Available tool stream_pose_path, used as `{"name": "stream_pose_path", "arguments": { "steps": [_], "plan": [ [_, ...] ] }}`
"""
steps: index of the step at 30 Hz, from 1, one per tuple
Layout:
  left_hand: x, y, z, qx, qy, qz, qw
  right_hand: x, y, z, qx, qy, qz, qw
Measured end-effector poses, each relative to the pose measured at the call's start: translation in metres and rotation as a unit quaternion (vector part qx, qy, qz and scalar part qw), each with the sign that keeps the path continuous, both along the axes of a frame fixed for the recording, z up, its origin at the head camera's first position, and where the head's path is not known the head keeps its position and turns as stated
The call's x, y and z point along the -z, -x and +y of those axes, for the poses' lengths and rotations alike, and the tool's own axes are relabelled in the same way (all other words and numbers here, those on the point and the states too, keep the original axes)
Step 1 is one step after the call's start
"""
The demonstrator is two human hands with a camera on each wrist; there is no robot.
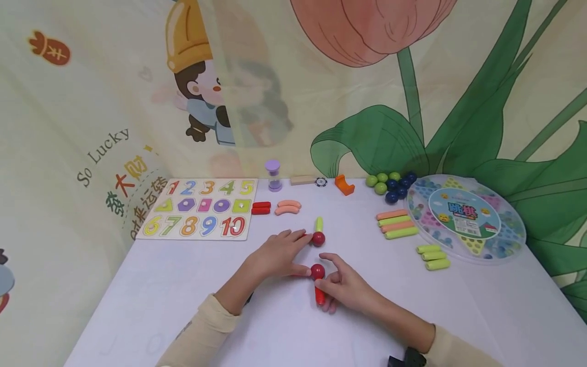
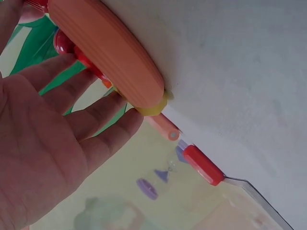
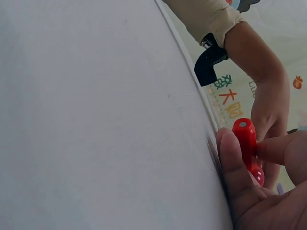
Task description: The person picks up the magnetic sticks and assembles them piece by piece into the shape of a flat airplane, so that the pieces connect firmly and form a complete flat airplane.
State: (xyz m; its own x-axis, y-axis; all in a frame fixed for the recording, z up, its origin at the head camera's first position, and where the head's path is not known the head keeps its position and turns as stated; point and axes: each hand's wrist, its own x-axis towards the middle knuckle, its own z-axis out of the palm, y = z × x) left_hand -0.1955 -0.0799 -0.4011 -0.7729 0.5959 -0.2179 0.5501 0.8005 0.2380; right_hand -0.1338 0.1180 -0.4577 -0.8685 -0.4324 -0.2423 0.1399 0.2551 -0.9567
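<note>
My right hand (image 1: 348, 285) pinches a red stick (image 1: 319, 294) between thumb and finger; its upper end meets a red ball (image 1: 317, 271). In the right wrist view the same red stick (image 3: 245, 136) stands between thumb and finger. My left hand (image 1: 282, 255) spreads over the table with straight fingers. Its fingertips lie near the farther red ball (image 1: 318, 238), and its thumb touches the nearer ball. A yellow-green stick (image 1: 319, 224) extends beyond the farther ball. The left wrist view shows a curved salmon stick (image 2: 112, 52) beside the left fingertips; the hand mostly hides it from above.
A number puzzle board (image 1: 197, 209) lies at the left. Behind are red sticks (image 1: 261, 208), salmon curved sticks (image 1: 288, 206) and an hourglass (image 1: 274, 176). At the right are loose sticks (image 1: 398, 224), green and blue balls (image 1: 380, 187), and a round game box (image 1: 465, 219).
</note>
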Motion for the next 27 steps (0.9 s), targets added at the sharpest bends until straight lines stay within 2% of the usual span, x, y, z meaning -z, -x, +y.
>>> {"name": "stream_pose_path", "arguments": {
  "steps": [7,14,17,19,20,22,23,25,26,27],
  "plan": [
    [0.004,0.003,0.002,-0.002,0.010,0.012,0.9999,0.000,0.002,-0.005,0.020,0.007,0.007,1.000],
    [0.004,0.003,0.002,-0.003,0.013,0.008,0.9999,-0.013,0.000,-0.004,0.011,-0.007,0.004,1.000],
    [0.004,0.004,0.003,-0.002,0.014,0.007,0.9999,-0.017,0.011,0.008,0.030,-0.030,0.007,0.999],
    [0.004,0.005,0.004,0.002,0.012,0.006,0.9999,-0.021,0.028,0.025,0.063,-0.063,0.040,0.995],
    [0.003,0.005,0.004,0.004,0.011,0.004,0.9999,-0.026,0.039,0.035,0.086,-0.089,0.071,0.990],
    [0.002,0.007,0.005,0.009,0.010,0.000,0.9999,-0.034,0.065,0.061,0.134,-0.159,0.151,0.967],
    [0.002,0.007,0.006,0.011,0.011,-0.002,0.9999,-0.038,0.079,0.075,0.157,-0.198,0.189,0.949],
    [0.000,0.008,0.008,0.017,0.013,-0.006,0.9998,-0.043,0.105,0.101,0.196,-0.278,0.248,0.907],
    [-0.001,0.008,0.009,0.018,0.013,-0.010,0.9997,-0.045,0.117,0.113,0.207,-0.314,0.267,0.888],
    [-0.001,0.008,0.010,0.019,0.014,-0.012,0.9996,-0.046,0.127,0.124,0.211,-0.345,0.272,0.873]
  ]
}}
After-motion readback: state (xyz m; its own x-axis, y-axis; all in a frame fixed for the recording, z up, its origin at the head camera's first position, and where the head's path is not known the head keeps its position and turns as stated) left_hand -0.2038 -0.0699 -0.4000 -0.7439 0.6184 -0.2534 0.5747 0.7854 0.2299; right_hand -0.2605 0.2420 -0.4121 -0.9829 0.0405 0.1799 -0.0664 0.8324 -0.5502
